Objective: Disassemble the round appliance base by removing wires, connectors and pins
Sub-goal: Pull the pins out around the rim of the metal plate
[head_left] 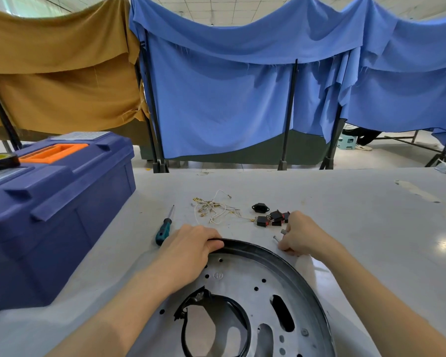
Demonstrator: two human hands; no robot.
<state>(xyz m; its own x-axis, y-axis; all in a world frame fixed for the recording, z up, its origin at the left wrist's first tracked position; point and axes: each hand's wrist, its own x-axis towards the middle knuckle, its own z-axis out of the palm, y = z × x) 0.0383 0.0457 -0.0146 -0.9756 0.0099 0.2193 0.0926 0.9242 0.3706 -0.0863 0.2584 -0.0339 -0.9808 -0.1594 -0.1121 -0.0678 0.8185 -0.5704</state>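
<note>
From the head: grips the black far rim of the round base [242,292], flat on the surface [345,202], with left hand [188,249] fingers curled over it; pinches a small pin [283,231] in right hand [303,234] just beside that rim (wires [214,210] and connectors [273,218] lie beyond). Could lose the pin rolling across the surface if let go carelessly

The round base [242,292] runs off the bottom edge; the right hand [301,235] hides its own fingertips.

Toolbox [54,210] left of base [242,300]; wires [214,208], connectors [273,218] behind it
</note>
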